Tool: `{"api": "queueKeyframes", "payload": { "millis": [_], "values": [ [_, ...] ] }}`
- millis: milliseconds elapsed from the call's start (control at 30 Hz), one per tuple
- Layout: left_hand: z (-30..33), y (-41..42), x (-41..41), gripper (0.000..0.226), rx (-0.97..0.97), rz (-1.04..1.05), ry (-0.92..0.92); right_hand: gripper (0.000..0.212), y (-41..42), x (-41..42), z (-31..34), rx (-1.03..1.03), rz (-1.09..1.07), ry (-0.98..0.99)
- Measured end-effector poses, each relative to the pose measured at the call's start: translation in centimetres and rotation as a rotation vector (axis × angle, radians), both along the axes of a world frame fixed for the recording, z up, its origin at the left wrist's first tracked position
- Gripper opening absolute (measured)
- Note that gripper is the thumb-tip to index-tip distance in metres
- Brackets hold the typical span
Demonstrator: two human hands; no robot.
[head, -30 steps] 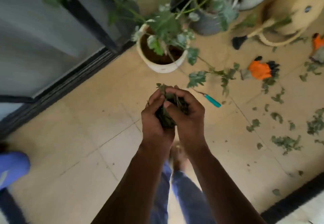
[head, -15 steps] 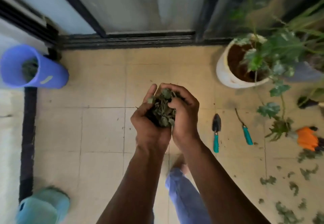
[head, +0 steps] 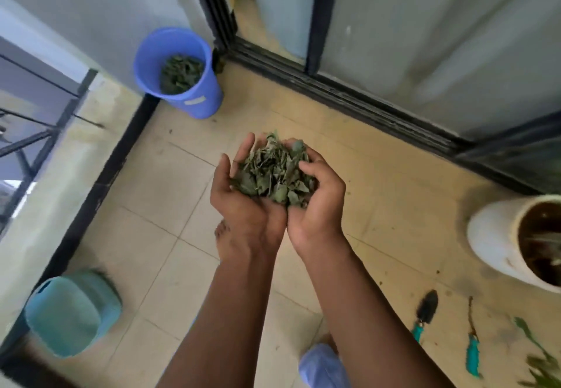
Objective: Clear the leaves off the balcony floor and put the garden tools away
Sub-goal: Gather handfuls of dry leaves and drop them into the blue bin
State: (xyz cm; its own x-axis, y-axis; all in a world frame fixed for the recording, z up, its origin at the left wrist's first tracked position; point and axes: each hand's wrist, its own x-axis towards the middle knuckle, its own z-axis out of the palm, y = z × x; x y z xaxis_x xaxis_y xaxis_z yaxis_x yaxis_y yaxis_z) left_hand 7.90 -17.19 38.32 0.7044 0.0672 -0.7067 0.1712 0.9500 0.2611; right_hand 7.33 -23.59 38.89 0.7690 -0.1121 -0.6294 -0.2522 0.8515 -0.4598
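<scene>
the tiled balcony floor (head: pixel 158 193) runs from the sliding door track (head: pixel 334 93) out past the blue bucket (head: pixel 177 72), which stands in the corner with a layer of leaves already inside. a teal bin (head: pixel 71 311) sits well nearer the viewer than the blue bucket, and a white pot (head: pixel 498 236) stands far to the bucket's right. the left hand (head: pixel 243 208) and right hand (head: pixel 315 205) press together as 1 cup, fingers half curled around a heap of leaves (head: pixel 273 172), held above the floor short of the bucket. a trowel (head: pixel 426 311) and 1 teal-handled tool (head: pixel 472 345) lie near the pot.
</scene>
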Motion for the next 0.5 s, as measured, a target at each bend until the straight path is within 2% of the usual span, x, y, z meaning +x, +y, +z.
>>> {"api": "queueKeyframes", "payload": {
  "millis": [100,300,367,500],
  "values": [
    [-1.0,5.8,4.5,0.054,-0.006,0.069,-0.001,0.028,5.1,5.5,-1.1,0.056,0.047,0.044],
    [-3.9,15.9,15.3,0.056,0.012,0.157,0.039,0.019,15.7,17.7,-4.1,0.153,0.108,0.095],
    [-4.7,18.6,19.0,0.055,0.053,0.132,0.084,0.021,18.8,21.9,-5.2,0.127,0.14,0.127],
    [-7.0,23.6,26.7,0.042,0.081,-0.01,0.06,0.033,23.2,29.3,-7.6,0.058,0.158,0.188]
  ]
}}
